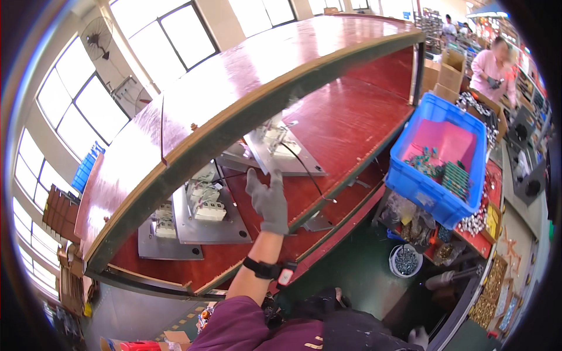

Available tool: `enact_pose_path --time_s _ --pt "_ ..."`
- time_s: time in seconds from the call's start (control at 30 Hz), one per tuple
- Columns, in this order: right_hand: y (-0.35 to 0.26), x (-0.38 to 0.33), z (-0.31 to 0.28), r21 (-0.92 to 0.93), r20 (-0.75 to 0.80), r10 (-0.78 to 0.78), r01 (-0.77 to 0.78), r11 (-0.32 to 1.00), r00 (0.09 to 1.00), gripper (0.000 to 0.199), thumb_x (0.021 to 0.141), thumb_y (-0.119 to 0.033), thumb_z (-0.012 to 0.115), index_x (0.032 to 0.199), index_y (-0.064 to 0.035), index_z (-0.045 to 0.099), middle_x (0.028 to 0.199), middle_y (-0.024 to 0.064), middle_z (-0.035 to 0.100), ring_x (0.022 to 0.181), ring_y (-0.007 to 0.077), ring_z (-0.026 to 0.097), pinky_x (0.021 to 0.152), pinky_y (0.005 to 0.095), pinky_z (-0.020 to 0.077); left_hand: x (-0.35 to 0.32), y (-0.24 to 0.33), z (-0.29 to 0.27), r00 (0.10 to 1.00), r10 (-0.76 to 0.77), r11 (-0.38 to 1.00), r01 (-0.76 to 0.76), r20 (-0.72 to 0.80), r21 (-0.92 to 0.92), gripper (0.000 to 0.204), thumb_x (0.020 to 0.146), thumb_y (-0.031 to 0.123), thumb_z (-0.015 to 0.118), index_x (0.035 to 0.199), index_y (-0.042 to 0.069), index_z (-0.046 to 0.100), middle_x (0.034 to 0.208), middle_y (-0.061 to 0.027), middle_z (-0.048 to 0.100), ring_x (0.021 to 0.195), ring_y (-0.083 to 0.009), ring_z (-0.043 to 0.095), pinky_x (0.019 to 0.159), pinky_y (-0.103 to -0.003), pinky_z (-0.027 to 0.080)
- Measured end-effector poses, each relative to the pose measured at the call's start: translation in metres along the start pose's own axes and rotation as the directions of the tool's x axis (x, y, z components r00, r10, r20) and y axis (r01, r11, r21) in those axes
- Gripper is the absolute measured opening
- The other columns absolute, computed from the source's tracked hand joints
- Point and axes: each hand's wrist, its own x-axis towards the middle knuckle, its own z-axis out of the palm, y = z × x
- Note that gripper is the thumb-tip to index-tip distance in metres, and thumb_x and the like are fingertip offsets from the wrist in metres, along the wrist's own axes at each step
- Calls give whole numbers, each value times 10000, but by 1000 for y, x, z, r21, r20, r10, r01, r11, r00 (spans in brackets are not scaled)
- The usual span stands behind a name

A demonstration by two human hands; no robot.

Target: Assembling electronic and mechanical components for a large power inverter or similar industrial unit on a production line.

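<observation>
My left hand (pixel 268 202), in a grey glove, reaches into the red-lined shelf of a workbench. Its fingers are stretched and apart, the fingertips at the near edge of a grey metal plate (pixel 301 167) carrying white parts and a black cable (pixel 304 162). Whether they touch the plate, I cannot tell. More such plates lie to the left: one plate (pixel 219 231) with white blocks beside the hand, and another plate (pixel 170 250) farther left, partly overlapped. My right hand (pixel 418 338), also grey-gloved, hangs low at the bottom edge; its fingers are not clear.
The bench top's thick edge (pixel 293 96) overhangs the shelf. At right stands a blue bin (pixel 436 207) holding green parts and pink lining. Below it is a white bucket (pixel 405 260) of small metal pieces. A co-worker in pink (pixel 492 70) stands at far right.
</observation>
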Motion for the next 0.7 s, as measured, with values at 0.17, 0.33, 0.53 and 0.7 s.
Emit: enact_pose_path --time_s 0.17,0.33,0.53,0.7 --pt "-164 74 -53 226 -54 -313 317 921 948 197 814 -140 567 972 -27 605 872 199 641 834 344 636 744 385 492 71 -38 50 823 -415 873 481 388 -86 476 771 269 708 1125 -20 575 1042 -158 620 999 -261 577 844 -341 438" --pt "-182 83 -48 343 7 -399 372 862 917 204 807 -121 587 979 -13 603 871 176 647 819 321 646 742 367 496 94 -63 72 772 -347 756 566 533 -328 425 743 228 739 1031 -57 610 961 -78 634 841 -154 581 770 -284 451" --pt "-150 95 -38 246 164 -362 317 916 918 212 813 -141 586 983 -15 609 865 190 650 827 322 650 754 360 501 104 -12 85 720 -393 784 587 572 -200 207 673 72 682 841 -19 604 678 -43 554 491 -116 485 439 -254 377" --pt "-192 150 -49 398 188 -477 377 836 859 253 826 -189 566 993 -12 634 904 200 651 850 340 642 761 379 499 82 26 79 638 -354 743 636 684 -208 229 685 78 668 867 -34 585 647 -53 554 451 -125 488 386 -261 363"
